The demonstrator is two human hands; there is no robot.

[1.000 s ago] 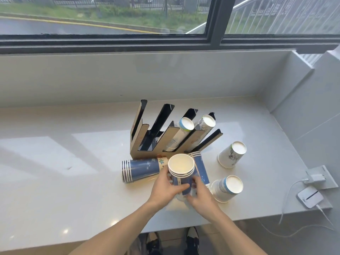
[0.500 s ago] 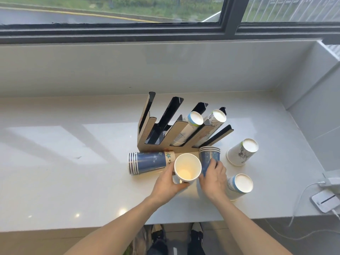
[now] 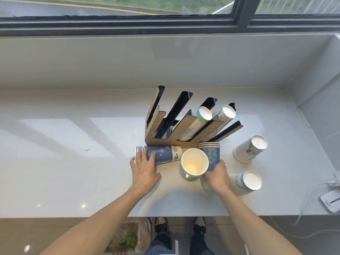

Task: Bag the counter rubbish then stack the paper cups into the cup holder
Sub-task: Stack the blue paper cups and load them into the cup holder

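Left hand [image 3: 145,169] has let go of the upright open cup [image 3: 194,163] and shifted left onto the lying blue stack [image 3: 160,155]; fingers [image 3: 150,157] drape over its side near the rim end, a loose clasp at most, stack not lifted off the worktop [image 3: 64,162]. Right hand [image 3: 218,176] stays on the inverted blue stack [image 3: 210,153], fingers wrapped round its lower wall.

Read: the open cup is parked between the two blue stacks, and the lying stack looks like the next load for the cup holder [image 3: 185,124]. No loose rubbish on the worktop; a bag [image 3: 128,238] sits on the floor below, so the bagging half looks done.

Holder: brown card, black-lined slanted channels fanned out. Two right channels carry white-based stacks; left channels look empty. Two more inverted stacks, pale printed [image 3: 248,150] and blue-banded [image 3: 244,182], stand right of the hands.

Cups are thin tapered paper with rolled rims: nest easily, crush if squeezed. Worktop is glossy, so the lying stack may roll.
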